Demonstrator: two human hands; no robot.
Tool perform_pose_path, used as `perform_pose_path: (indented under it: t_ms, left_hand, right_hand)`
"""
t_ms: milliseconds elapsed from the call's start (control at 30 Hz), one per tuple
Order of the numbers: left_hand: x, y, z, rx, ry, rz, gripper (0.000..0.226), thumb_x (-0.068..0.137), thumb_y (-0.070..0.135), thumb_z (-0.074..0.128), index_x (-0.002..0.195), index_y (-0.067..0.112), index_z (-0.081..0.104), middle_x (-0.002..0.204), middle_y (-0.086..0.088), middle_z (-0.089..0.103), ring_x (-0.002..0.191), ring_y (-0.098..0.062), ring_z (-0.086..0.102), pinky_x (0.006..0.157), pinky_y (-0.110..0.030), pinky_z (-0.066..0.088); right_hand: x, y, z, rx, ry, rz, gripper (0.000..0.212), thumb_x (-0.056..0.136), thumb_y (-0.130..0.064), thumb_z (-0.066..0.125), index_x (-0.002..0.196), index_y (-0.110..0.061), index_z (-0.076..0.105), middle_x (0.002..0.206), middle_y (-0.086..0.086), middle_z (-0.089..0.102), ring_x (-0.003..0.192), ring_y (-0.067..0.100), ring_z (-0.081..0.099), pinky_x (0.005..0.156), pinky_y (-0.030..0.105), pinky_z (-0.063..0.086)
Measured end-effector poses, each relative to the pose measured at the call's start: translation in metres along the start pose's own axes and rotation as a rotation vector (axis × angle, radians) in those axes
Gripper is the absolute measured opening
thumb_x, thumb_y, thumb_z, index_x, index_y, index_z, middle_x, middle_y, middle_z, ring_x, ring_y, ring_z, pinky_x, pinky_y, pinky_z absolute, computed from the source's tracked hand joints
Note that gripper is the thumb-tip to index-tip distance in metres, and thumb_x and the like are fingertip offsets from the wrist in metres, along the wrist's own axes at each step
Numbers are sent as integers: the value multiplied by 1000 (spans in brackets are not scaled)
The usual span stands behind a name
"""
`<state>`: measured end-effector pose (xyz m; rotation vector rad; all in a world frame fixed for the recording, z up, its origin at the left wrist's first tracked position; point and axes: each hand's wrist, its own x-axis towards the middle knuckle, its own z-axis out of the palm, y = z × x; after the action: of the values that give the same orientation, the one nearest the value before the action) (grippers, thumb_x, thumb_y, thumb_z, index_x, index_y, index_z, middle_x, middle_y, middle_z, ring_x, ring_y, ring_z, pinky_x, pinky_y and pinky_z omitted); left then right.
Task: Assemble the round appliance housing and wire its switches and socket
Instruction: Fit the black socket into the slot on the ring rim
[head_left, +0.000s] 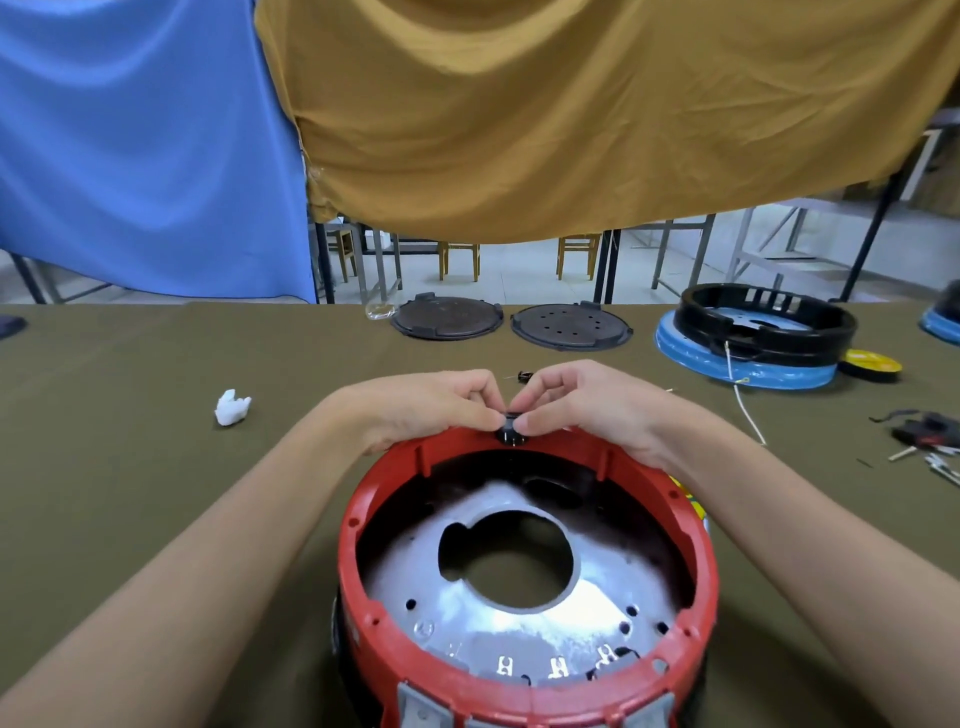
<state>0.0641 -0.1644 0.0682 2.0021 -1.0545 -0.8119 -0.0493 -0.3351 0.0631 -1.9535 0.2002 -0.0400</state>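
Observation:
A round red housing ring (358, 499) lies upside down on the olive cloth in front of me, with a grey metal plate (519, 629) and a large centre hole inside. At the ring's far rim sits a small black socket part (511, 428) with metal pins pointing down. My left hand (421, 408) pinches it from the left and my right hand (582, 402) pinches it from the right. Both hands rest over the far rim. Several white terminals (556, 666) show at the near inner edge.
Two dark round lids (447, 318) (571, 326) lie at the table's far side. A black and blue housing (753, 338) with a white wire (748, 410) stands at the right, a yellow disc (870, 362) beside it. Small black parts and metal terminals (930, 441) lie far right. A crumpled white scrap (232, 408) lies left.

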Motion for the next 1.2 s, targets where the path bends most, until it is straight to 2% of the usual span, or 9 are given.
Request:
perform_pose_path:
  t_ms: [133,233,333,633,733,800,933,1067,1200]
  left_hand:
    - [-4,1,2,-8,-6,-11,11,96,29,60,102,19,59,86,5,61,76,-10,58,74,-27,46]
    - [-9,3,-1,40,-23,-31,18,95,30,61,111,20,58,99,2,65,85,-10,63,79,-29,50]
    - [-12,6,-8,146,-13,-48,21,91,20,65,112,20,59,104,-3,67,85,-12,67,78,-29,54]
    - [-10,7,-9,247,-21,-39,11,92,14,63,101,11,58,92,-8,63,79,-19,62,79,-43,54]
    - [-11,7,-12,253,-28,-31,12,92,18,65,102,13,59,93,-5,65,78,-14,63,75,-35,54]
    - [-13,7,-17,234,-61,-58,15,93,23,66,106,16,61,94,0,69,77,-9,67,67,-24,54]
    - [-17,6,-27,252,-107,-111,16,93,27,66,105,18,63,104,-8,69,82,-15,71,69,-30,54]
    - [-15,8,-25,264,-88,-104,10,93,25,66,100,18,62,94,-3,68,78,-14,70,65,-30,54]
    - [-20,12,-16,272,-19,-111,12,94,31,65,99,20,63,84,5,66,73,-13,66,63,-30,50]
  right_hand:
    - [-1,-2,2,-84,49,-59,11,80,-6,76,88,-12,71,67,-6,69,60,4,61,65,17,45]
    - [-4,-4,5,-213,35,-109,17,79,-18,80,95,-20,73,83,-4,73,71,4,64,73,19,48]
    - [-2,-3,11,-423,59,-204,25,76,-31,83,97,-24,71,90,-3,73,78,9,64,81,31,52]
    - [-4,-7,17,-938,92,-404,17,85,-37,72,96,-26,67,86,-7,64,84,17,58,75,32,47]
    - [-4,-6,15,-918,74,-418,18,85,-40,72,99,-28,69,86,-10,64,83,14,58,74,30,45]
    - [-3,-5,13,-749,86,-394,22,84,-45,73,100,-29,74,86,-12,70,81,5,62,73,22,48]
    - [5,-2,8,-579,116,-299,9,84,-37,76,85,-28,76,73,-11,72,67,0,63,66,17,47]
    - [14,-2,8,-553,128,-225,13,81,-36,79,74,-27,72,59,-16,62,52,-6,52,51,8,36]
    - [11,-4,11,-584,124,-216,15,82,-35,78,74,-27,69,64,-13,61,53,-7,51,52,9,36]
